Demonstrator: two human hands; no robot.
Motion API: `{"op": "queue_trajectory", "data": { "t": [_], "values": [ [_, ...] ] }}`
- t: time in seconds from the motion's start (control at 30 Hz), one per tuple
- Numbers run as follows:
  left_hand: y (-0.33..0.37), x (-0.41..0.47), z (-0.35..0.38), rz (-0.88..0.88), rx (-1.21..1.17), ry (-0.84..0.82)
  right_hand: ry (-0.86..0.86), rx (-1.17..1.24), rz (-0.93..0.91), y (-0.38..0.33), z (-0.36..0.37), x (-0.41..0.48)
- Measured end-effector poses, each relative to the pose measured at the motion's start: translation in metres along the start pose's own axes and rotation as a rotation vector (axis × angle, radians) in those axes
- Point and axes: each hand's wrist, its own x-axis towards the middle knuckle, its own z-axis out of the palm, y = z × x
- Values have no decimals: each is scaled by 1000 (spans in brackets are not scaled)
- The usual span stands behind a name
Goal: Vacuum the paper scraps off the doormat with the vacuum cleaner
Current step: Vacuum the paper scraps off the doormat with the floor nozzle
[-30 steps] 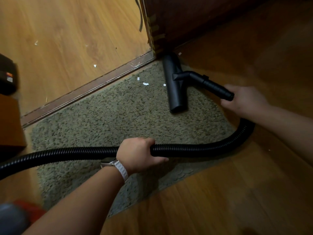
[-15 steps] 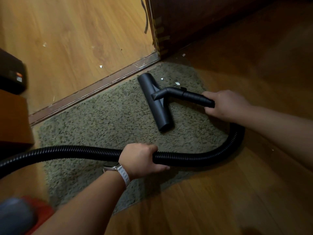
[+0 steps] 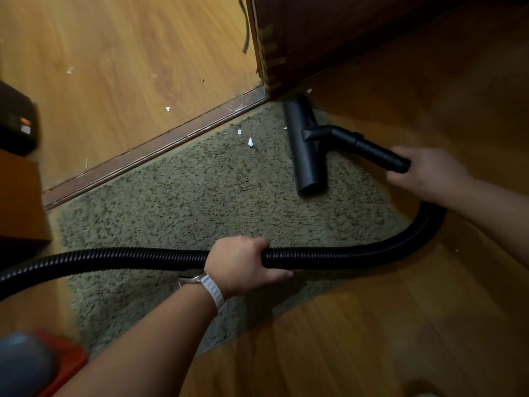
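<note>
Head view: grips hose (image 3: 329, 257) at six o'clock with left hand (image 3: 243, 262); clasps wand (image 3: 372, 151) at three with right hand (image 3: 426, 174); rests nozzle (image 3: 306, 156) on doormat (image 3: 186, 202), scraps (image 3: 250, 142) at its nine.

This is a home, at a doorway. Warm wood-look laminate floor (image 3: 114, 53) runs on both sides, split by a dark threshold strip (image 3: 160, 150) that meets the foot of a brown wooden door (image 3: 329, 32). A shaggy olive doormat (image 3: 186, 202) lies against the strip, with small paper scraps (image 3: 250, 142) on its pile. A household vacuum cleaner's black corrugated hose (image 3: 114, 257), rigid tube (image 3: 372, 151) and floor nozzle (image 3: 303, 150) are over the mat. A corner of wooden furniture (image 3: 20, 202) stands at the left.
</note>
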Motion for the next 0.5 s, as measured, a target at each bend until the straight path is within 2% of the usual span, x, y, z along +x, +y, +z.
{"op": "queue_trajectory", "data": {
  "t": [0.23,0.37,0.5],
  "values": [
    [-2,0,-2,22,12,-39,-2,-1,1,-9,10,-2],
    [-5,-3,-7,62,52,-98,-107,-35,-97,-32,20,-4],
    [-6,-7,-7,70,62,-136,-136,-159,-245,-56,25,4]
  ]
}}
